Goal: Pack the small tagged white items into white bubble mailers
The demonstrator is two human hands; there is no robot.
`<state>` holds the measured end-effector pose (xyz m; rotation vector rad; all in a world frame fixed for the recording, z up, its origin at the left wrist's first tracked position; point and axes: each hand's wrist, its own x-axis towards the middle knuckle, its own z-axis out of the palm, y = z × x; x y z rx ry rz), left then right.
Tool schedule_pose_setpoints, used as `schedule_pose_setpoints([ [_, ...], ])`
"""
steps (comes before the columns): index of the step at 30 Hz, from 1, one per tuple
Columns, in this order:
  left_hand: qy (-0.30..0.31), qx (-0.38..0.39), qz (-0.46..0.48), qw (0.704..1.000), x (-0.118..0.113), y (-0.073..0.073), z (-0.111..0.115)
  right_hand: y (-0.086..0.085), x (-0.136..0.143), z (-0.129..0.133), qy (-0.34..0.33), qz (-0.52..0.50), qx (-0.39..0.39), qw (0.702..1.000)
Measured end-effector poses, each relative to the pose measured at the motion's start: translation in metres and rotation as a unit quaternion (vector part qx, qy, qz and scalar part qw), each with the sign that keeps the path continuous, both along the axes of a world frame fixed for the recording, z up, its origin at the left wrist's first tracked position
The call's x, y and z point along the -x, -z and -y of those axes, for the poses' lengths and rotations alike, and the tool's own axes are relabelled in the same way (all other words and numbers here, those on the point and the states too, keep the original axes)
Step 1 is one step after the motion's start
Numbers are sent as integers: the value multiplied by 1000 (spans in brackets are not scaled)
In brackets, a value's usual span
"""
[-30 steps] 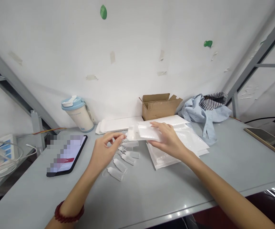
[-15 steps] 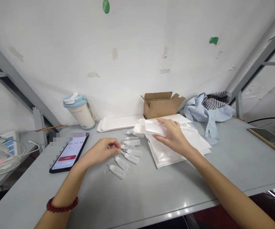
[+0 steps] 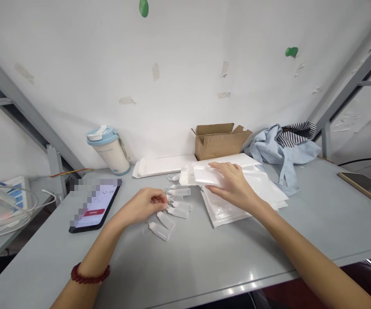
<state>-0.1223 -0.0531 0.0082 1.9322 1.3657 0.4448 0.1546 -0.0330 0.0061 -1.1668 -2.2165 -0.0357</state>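
The phone [image 3: 95, 205] screen shows the digits "12:35", partly pixelated; nothing else is readable.

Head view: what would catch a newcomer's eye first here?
The two hands at the table's centre: the left hand pinches at a cluster of small clear dropper bottles, while the right hand holds a white padded pouch above a stack of similar pouches. Next, a phone with a lit screen lies to the left, and an open cardboard box sits by the wall.

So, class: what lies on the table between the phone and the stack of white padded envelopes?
In the head view: the left hand and small clear dropper bottles.
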Motion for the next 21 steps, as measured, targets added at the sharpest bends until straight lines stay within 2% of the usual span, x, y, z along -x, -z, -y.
schedule_pose_setpoints([
  [4, 2, 13, 14, 1000, 0, -7, 2, 0, 0, 0, 1, 10, -6, 1000],
  [7, 3, 23, 60, 998, 1, -16, 5, 0, 0, 1, -5, 11, -4, 1000],
  [12, -57, -31, 122, 990, 8, -29, 8, 0, 0, 2, -11, 19, -8, 1000],
  [17, -125, -80, 153, 977, 13, -30, 6, -2, 3, 7, -26, 35, -20, 999],
  [21, -139, -87, 158, 974, 10, -28, 7, -3, 6, 10, -45, 54, -24, 997],
])
